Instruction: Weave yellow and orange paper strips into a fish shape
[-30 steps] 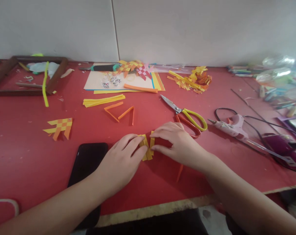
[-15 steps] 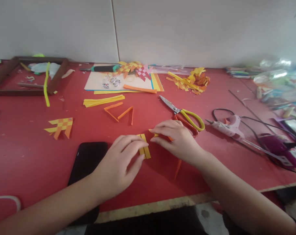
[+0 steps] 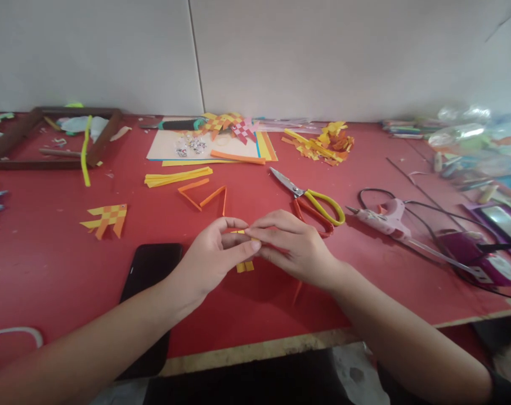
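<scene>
Red surface (image 3: 213,323): beside the flat black phone (image 3: 152,270), my left hand (image 3: 209,256) and right hand (image 3: 297,244) seemingly pinch folded yellow paper strips (image 3: 245,266).

Decent open patch of red desk (image 3: 213,332) between the phone (image 3: 154,270) and the near edge's right stretch. Going right, the scissors (image 3: 301,197) and then the glue gun (image 3: 384,219) with its looped cord block the way; folded orange strips (image 3: 200,197) sit just beyond the hands (image 3: 253,247).

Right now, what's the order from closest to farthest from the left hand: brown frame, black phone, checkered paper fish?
1. Black phone, just left of the left hand.
2. Checkered paper fish, farther left.
3. Brown frame, back at the left.
</scene>
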{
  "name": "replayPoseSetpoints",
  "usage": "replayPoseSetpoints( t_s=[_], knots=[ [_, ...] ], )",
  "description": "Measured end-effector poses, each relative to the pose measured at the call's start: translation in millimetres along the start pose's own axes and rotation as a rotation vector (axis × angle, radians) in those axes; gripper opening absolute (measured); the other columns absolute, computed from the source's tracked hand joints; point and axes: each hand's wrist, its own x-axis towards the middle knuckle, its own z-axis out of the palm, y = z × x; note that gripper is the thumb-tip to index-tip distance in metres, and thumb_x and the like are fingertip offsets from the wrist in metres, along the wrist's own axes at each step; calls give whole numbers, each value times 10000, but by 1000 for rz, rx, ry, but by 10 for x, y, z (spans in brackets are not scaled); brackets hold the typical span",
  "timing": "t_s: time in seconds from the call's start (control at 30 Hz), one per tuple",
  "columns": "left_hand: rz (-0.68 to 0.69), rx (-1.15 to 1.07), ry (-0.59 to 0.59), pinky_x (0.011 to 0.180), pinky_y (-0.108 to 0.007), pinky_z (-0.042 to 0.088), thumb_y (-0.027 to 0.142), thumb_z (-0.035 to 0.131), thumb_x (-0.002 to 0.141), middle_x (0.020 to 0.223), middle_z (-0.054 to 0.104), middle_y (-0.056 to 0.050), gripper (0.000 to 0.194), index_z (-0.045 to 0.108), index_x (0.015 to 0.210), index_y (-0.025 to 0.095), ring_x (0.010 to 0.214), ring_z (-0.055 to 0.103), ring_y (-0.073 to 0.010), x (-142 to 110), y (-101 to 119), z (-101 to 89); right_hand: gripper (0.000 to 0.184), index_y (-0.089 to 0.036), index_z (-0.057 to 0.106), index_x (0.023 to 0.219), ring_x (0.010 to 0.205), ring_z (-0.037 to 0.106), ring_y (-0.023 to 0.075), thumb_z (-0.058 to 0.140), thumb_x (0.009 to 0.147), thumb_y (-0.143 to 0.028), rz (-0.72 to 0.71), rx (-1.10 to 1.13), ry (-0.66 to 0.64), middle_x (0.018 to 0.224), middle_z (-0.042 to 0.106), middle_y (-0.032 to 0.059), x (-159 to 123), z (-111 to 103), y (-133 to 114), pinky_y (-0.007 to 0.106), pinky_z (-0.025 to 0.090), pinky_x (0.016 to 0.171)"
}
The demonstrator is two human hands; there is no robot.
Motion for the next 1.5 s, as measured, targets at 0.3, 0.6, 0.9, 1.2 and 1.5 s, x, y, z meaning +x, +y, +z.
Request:
replayPoseSetpoints(
  t_s=[0.3, 0.6, 0.9, 1.2, 1.5],
  knots=[
    [205, 259, 193, 616, -266, 499, 362, 826, 703, 704, 708, 30, 494, 539, 1079, 221, 643, 668, -150, 34, 52, -82, 264, -229, 595, 1063, 868, 640, 194, 710, 846, -328, 276, 32, 241, 914, 650, 48, -22, -40, -66, 358, 543, 792],
    [309, 502, 188, 621, -266, 454, 338, 833, 694, 691, 674, 39, 389, 560, 945, 221, 653, 640, -148, -15, -5, -81, 185, -188, 665, 728, 613, 569, 111, 707, 832, -336, 606, 646, 48, 704, 615, 2, 62, -69, -115, 265, 493, 583],
    [420, 634, 150, 631, -245, 497, 328, 784, 764, 771, 682, 11, 215, 619, 820, 202, 700, 645, -136, 31, -55, -89, 154, -294, 741, 676, 987, 692, 212, 763, 763, -420, 697, 970, 159, 1017, 743, 13, 80, -139, -53, 448, 562, 929],
    [383, 619, 98, 630, -218, 532, 283, 790, 756, 754, 691, 20, 219, 596, 811, 198, 695, 684, -130, 13, -42, -54, 187, -266, 791, 916, 831, 710, 153, 800, 734, -307, 813, 931, 281, 951, 768, 20, 35, 1, -42, 363, 620, 847],
    [462, 882, 83, 790, -336, 564, 415, 751, 798, 1011, 711, -34, 324, 622, 1034, 234, 906, 688, -208, -52, 19, -124, 177, -218, 774, 907, 855, 726, 192, 774, 750, -300, 800, 562, 230, 929, 767, 43, 33, 10, 21, 371, 623, 828]
  ],
)
